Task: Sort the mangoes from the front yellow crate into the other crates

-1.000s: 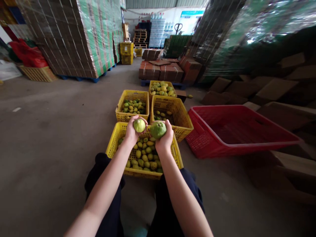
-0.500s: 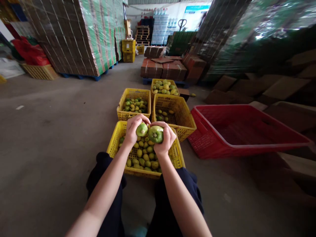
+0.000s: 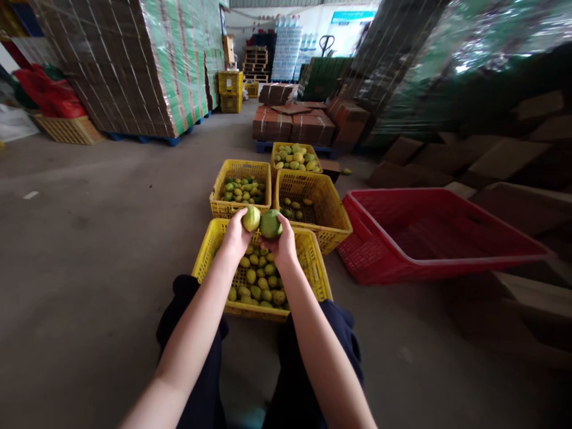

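Note:
My left hand is closed on a small yellow-green papaya, thumb on its near side. Beside it my right hand cradles a larger, darker green papaya, with fingers underneath and the thumb at its right. The two fruits are side by side with a narrow gap. Both hands are above the far part of a yellow crate, which stands in front of my knees. Several yellow-green papayas lie inside it, partly hidden by my hands and forearms.
Beyond are a left yellow crate of fruit, a right yellow crate with several fruits, and a full back crate. A tilted red crate lies at the right, near flattened cartons. Wrapped pallet stacks flank the floor.
Both hands have moved slightly away from me and turned, so the fruits now show their sides rather than their stem ends. The fruits remain held.

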{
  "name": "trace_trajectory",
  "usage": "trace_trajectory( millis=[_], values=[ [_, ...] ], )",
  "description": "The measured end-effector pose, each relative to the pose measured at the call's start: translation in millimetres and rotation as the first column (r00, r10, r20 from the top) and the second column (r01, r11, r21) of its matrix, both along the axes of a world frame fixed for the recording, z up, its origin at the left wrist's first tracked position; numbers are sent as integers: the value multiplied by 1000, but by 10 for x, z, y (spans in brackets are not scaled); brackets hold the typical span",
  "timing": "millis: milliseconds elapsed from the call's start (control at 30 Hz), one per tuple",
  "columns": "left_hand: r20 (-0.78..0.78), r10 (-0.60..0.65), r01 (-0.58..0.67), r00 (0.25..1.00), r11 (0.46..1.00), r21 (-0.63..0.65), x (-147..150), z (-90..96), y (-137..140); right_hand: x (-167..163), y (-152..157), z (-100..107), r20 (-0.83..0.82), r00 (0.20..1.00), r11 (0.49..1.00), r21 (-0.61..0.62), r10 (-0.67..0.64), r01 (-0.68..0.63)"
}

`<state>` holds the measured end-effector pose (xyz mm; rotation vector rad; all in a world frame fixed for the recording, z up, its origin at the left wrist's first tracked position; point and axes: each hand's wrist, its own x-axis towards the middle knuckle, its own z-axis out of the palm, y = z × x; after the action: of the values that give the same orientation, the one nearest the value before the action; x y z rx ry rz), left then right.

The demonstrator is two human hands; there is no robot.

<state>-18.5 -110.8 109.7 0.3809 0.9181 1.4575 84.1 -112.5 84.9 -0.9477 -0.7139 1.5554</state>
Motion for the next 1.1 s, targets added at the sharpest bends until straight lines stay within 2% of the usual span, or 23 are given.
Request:
trace_trajectory(
  millis=[100, 200, 300, 367, 433, 533, 633, 733, 800, 867, 933, 1000, 1100],
  values=[
    [-165, -48, 46, 985, 999, -18, -70, 22, -29, 42, -44, 131, -76, 995, 982, -173, 65, -77],
    [-408, -98, 88, 908, 995, -44, -117, 45, -73, 91, -88, 217, -186, 966, 938, -261, 182, -227],
    [-523, -129, 98, 843, 991, -86, -146, 56, -90, 95, -109, 224, -220, 948, 901, -320, 229, -292],
    [-497, -158, 81, 853, 982, -173, -157, 52, -81, 81, -111, 215, -179, 960, 902, -340, 215, -265],
    [-392, -184, 89, 902, 964, -250, -161, 39, -66, 77, -108, 217, -141, 969, 906, -348, 203, -241],
    [-206, -229, 186, 951, 960, -210, -153, 3, -50, 104, -100, 237, -123, 971, 913, -334, 205, -234],
    [-146, -284, 262, 948, 953, -154, -130, -18, -51, 135, -91, 248, -110, 979, 933, -301, 170, -196],
    [-214, -220, 200, 952, 973, -115, -104, 19, -79, 131, -88, 242, -87, 994, 968, -234, 71, -89],
    [-325, -144, 161, 935, 987, 28, -92, 71, -117, 113, -103, 242, -83, 997, 991, -130, 3, -14],
    [-426, -58, 172, 903, 957, 234, -77, 122, -163, 96, -136, 251, -86, 996, 999, 5, -38, 39],
    [-464, 35, 178, 885, 896, 408, -51, 155, -199, 82, -177, 263, -90, 993, 988, 129, -74, 85],
    [-447, 122, 134, 886, 856, 499, -14, 168, -221, 73, -216, 270, -91, 989, 961, 242, -119, 138],
    [-418, 187, 45, 889, 873, 486, 46, 172, -237, 64, -256, 262, -58, 981, 889, 415, -185, 192]
  ],
)
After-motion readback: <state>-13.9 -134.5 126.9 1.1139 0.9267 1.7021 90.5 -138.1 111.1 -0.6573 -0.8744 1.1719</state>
